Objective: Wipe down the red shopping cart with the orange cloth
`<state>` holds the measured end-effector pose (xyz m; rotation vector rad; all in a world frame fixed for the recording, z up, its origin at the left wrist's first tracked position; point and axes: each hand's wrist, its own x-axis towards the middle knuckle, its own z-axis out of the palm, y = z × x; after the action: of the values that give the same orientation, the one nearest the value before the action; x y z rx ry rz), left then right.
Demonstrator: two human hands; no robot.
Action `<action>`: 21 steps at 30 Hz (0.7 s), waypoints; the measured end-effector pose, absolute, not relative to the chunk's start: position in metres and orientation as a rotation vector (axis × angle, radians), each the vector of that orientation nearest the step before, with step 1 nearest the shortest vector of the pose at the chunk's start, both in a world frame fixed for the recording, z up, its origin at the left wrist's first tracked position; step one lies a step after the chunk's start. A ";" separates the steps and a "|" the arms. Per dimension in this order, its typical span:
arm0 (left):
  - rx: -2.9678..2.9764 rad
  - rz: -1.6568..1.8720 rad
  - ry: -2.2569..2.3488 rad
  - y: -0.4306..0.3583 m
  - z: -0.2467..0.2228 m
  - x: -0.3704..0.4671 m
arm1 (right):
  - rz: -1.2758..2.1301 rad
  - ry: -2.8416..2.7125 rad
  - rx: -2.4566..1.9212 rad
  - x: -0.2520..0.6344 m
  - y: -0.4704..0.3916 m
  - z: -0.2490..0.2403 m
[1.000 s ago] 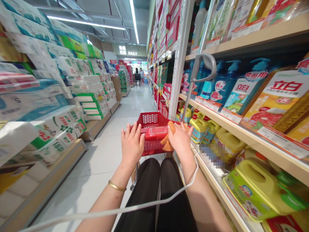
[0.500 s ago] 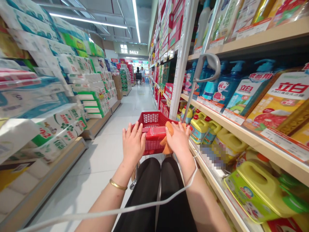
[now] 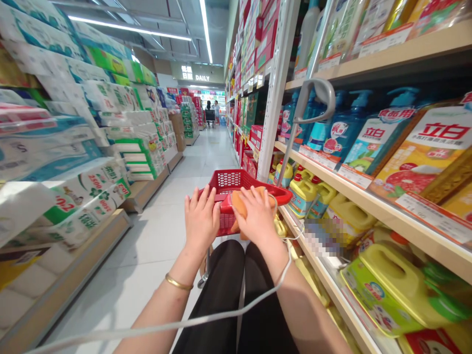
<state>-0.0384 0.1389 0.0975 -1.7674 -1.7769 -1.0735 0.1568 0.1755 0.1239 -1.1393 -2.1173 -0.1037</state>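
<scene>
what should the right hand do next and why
Perhaps slide the orange cloth slightly left along the basket's red handle: the right hand lies flat over the cloth, and a bare stretch of handle shows between it and the left hand, which rests near the handle's left end.

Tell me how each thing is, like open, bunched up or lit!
Left hand, open, fingers extended
Orange cloth, bunched
Right hand, open, over the cloth
Red basket, open-topped
Gray handle, raised, slanted
Ceiling light, lit
Yellow jug, capped
White cable, slack
</scene>
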 end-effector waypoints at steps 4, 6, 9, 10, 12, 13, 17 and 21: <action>-1.796 -1.046 -1.782 0.138 0.098 -0.040 | -0.056 -2.050 -1.218 0.163 0.179 0.126; -1.803 -1.046 -1.791 0.138 0.099 -0.039 | -0.044 -1.874 -1.417 0.175 0.190 0.128; -1.783 -1.076 -1.795 0.139 0.099 -0.038 | -0.085 -1.784 -1.510 0.181 0.196 0.128; -1.777 -1.088 -1.793 0.139 0.099 -0.037 | -0.104 -1.833 -1.460 0.178 0.194 0.127; -1.775 -1.105 -1.787 0.139 0.098 -0.037 | -0.131 -1.989 -1.293 0.168 0.184 0.125; -1.780 -1.107 -1.782 0.138 0.099 -0.037 | -0.135 -2.056 -1.218 0.163 0.180 0.125; -1.801 -1.079 -1.780 0.137 0.099 -0.037 | -0.089 -2.089 -1.198 0.155 0.176 0.127; -1.784 -1.074 -1.783 0.138 0.099 -0.037 | -0.050 -2.061 -1.263 0.158 0.183 0.132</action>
<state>-0.0372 0.1379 0.0995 -1.7843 -1.7830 -1.0738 0.1582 0.1834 0.1319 -1.2633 -2.0607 -0.0501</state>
